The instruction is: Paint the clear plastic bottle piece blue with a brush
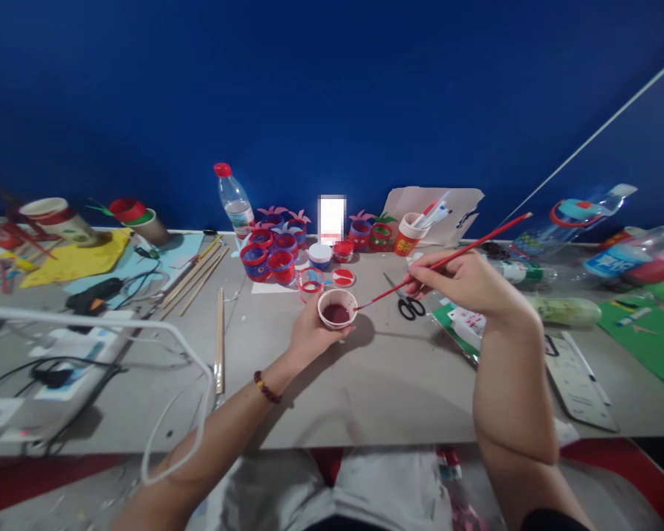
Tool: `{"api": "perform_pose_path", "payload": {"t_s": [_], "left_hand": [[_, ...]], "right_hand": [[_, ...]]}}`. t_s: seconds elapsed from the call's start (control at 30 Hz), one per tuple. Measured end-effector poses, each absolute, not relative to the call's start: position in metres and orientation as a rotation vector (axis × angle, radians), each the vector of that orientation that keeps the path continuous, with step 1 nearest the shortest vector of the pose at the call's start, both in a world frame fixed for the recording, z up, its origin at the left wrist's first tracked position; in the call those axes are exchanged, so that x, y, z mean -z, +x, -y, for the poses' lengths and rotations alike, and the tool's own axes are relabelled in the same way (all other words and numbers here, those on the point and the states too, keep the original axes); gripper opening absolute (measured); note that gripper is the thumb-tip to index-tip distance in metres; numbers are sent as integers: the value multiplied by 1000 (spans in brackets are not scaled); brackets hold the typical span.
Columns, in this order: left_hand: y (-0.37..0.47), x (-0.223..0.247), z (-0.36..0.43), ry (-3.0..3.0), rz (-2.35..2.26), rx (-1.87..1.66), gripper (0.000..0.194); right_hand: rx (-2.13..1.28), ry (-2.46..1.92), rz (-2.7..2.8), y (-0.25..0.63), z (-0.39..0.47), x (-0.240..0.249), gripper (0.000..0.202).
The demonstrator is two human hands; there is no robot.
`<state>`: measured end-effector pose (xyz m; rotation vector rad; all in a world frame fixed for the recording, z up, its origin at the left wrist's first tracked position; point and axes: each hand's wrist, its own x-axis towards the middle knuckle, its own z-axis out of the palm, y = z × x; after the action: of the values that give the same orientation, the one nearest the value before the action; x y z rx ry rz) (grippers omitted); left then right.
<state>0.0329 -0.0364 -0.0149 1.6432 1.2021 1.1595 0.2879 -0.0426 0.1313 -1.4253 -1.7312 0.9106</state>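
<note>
A white paper cup (337, 308) with dark red liquid inside is gripped in my left hand (314, 332), tilted so that its mouth faces me. Between the fingers of my right hand (454, 276) is a long red paintbrush (465, 248). Its tip reaches the cup's right rim; whether it touches the rim I cannot tell. Just behind the cup are a clear plastic cup (310, 282) with a red rim, a round red-and-white lid (344, 277) and a white-lidded paint jar (320, 255). Black-handled scissors (411, 307) lie below my right hand.
Several small red and purple painted cups (281, 265) stand behind, near a red-capped bottle (234, 200). Wooden sticks (220, 339), a glue gun (94, 296) and a power strip (71, 376) with cables lie left. A phone (578, 383), plastic bottles (564, 311) and green sheets (650, 335) are right.
</note>
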Motion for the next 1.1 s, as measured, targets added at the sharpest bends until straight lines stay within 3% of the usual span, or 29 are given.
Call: {"api": "perform_pose_path", "payload": {"t_s": [1.1], "left_hand": [[31, 16, 36, 1652, -1209, -1154, 65]], "right_hand": [[-906, -1356, 1717, 285, 47, -137, 23]]}}
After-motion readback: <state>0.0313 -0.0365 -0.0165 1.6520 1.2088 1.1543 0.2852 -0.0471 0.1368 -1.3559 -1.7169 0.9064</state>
